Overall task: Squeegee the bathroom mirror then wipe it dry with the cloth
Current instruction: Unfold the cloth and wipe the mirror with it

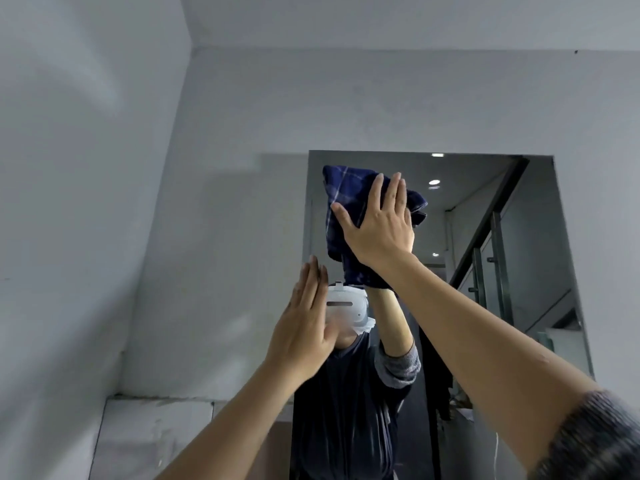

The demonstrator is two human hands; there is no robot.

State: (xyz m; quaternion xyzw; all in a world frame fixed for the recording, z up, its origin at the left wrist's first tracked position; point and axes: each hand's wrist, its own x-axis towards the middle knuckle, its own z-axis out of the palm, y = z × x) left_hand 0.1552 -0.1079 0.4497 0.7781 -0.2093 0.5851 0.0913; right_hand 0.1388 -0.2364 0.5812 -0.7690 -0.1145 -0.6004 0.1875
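Right hand (377,223) flat on the cloth (341,199), fingers (375,188) spread, pressing it against the upper left of the mirror (485,209). Left hand (304,327) raised and empty near the mirror's left edge, fingers together, extended.

place: a plain room in a building, maybe a washroom | clues: bare grey-white walls (104,202) meet in a corner, a tall mirror (519,271) is on the wall, pale tiles (156,431) sit low down | in the mirror: small round ceiling lights (434,182) and a glass door (498,271) with metal handles
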